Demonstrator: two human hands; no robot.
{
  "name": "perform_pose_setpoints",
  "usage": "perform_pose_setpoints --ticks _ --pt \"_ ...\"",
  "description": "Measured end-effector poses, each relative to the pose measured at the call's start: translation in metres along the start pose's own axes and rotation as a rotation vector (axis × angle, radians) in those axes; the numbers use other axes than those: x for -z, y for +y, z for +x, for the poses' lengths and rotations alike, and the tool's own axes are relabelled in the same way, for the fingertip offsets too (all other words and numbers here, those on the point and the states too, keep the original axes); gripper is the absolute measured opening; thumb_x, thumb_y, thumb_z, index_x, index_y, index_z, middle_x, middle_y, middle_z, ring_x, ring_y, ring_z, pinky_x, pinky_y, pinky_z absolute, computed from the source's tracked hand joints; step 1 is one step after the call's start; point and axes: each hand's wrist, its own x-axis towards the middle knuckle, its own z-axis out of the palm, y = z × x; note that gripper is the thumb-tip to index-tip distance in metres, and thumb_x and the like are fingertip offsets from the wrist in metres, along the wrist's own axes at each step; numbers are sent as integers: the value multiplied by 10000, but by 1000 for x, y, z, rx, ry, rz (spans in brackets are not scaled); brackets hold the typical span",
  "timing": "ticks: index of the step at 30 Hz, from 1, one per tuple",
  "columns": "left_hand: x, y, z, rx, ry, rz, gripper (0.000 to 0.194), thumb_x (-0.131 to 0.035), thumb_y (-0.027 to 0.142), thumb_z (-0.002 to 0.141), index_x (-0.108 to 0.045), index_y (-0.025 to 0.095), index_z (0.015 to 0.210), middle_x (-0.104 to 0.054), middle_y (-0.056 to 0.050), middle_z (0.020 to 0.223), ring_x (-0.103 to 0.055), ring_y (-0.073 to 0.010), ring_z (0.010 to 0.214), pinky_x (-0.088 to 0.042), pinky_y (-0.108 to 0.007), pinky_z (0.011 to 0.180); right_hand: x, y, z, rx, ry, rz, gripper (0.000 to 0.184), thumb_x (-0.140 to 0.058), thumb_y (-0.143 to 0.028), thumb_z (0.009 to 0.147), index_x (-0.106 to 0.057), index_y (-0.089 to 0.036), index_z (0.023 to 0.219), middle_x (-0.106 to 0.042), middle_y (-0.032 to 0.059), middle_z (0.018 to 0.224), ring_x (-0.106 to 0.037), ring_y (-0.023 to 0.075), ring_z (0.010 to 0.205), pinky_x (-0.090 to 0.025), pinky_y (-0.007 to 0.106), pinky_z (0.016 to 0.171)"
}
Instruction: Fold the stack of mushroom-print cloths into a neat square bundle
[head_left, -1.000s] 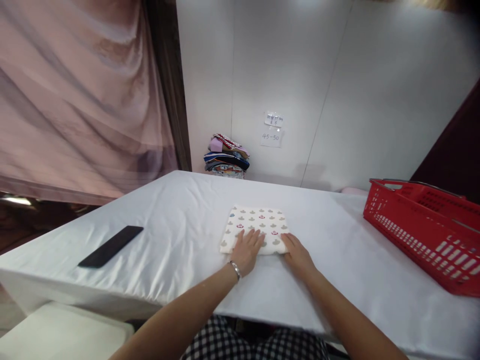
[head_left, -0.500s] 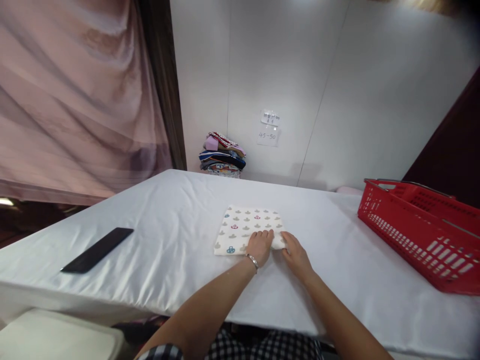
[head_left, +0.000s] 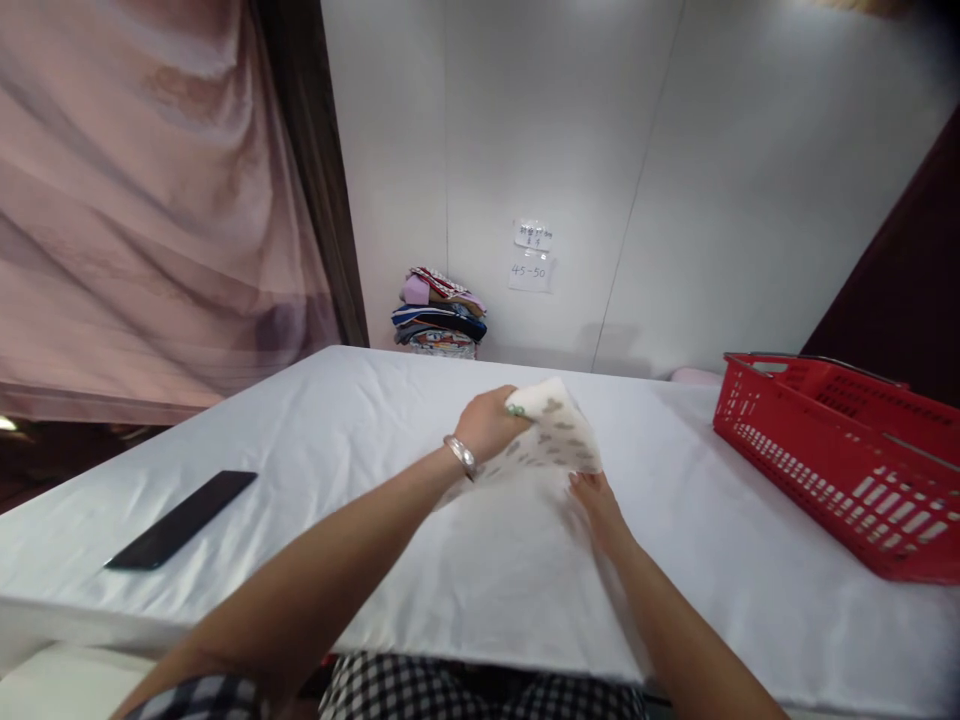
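Note:
A folded white cloth point(head_left: 559, 432) with small grey prints and a green one is lifted and tilted above the middle of the table. My left hand point(head_left: 491, 425), with a silver bangle at its wrist, is closed on the cloth's left side. At the lower right corner, the fingers of my right hand point(head_left: 596, 500) are curled in against the cloth's edge. Part of the cloth behind my left wrist is hidden and slightly blurred.
White fabric covers the table point(head_left: 315, 440). A dark flat slab point(head_left: 184, 518) lies at the left, and a red plastic basket point(head_left: 832, 480) stands at the right. Folded clothes point(head_left: 441, 310) are stacked by the back wall, beneath paper signs point(head_left: 531, 272).
The cloth lay flat on the table under both hands. It is now raised and tipped up, with my left hand moved up and left to grip it. My right hand stays near its right corner.

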Motion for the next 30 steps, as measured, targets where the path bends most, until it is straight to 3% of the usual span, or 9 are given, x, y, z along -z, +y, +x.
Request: perform_pose_setpoints --ticks 3,6,8,12,16,19,22,27,30 --pt "35 14 12 99 -45 -415 267 -656 234 608 -636 158 864 -678 -29 819 -622 -208 782 -476 -304 703 -5 -15 0 8 -53 87 613 -639 -485 706 -423 -321 1256 -459 43 1347 -358 244 1274 -294 468 1026" --pt "57 17 18 281 -239 -840 351 -674 218 601 -624 140 940 -689 -65 842 -643 -229 757 -508 -367 707 -9 -29 -6 -37 -218 259 569 -589 -563 724 -478 -304 1218 -502 43 1311 -419 252 1229 -310 457 1019" --pt "60 7 18 438 -366 -1010 364 -683 221 609 -623 139 959 -695 -82 847 -653 -237 754 -519 -388 719 -10 -35 -13 -172 -335 392 647 -531 -694 679 -536 -265 1164 -552 71 1255 -460 288 1190 -336 481 992" --pt "39 -43 12 800 -408 -1093 321 -693 264 621 -634 128 906 -699 -90 763 -662 -236 674 -539 -378 705 -14 -33 -30 -425 -389 548 830 -365 -846 616 -571 -221 1122 -613 114 1158 -483 320 1162 -342 516 965" --pt "3 -103 -10 1017 -335 -1083 264 -658 271 664 -627 139 890 -691 -88 715 -664 -247 651 -547 -393 697 -22 -17 -47 -556 -396 572 758 -368 -764 711 -549 -176 1155 -631 133 1119 -524 303 1120 -361 511 952" --pt "-12 -128 -29 1082 -318 -1090 241 -633 289 696 -624 162 900 -686 -70 695 -666 -250 655 -547 -405 690 -26 -9 -54 -603 -361 513 562 -491 -562 773 -544 -148 1149 -660 130 1057 -582 284 1042 -404 488 922" --pt "-10 -134 -36 1074 -312 -1124 272 -655 318 679 -630 164 902 -691 -85 729 -668 -270 710 -543 -417 706 -29 -15 -52 -535 -345 348 455 -576 -370 742 -548 -146 1137 -678 114 1015 -619 271 978 -452 446 880" --pt "11 -131 -5 908 -302 -1097 317 -636 395 696 -629 171 920 -696 -92 847 -661 -258 812 -540 -370 745 -40 -43 -10 -348 -342 86 465 -551 -363 736 -532 -169 1158 -673 100 1035 -638 269 934 -494 412 819" --pt "9 -142 15 830 -210 -949 395 -609 471 725 -597 172 984 -677 -100 943 -647 -222 854 -531 -326 749 -44 -45 28 -272 -297 0 508 -540 -403 750 -503 -175 1202 -674 94 1027 -640 258 926 -499 404 817"
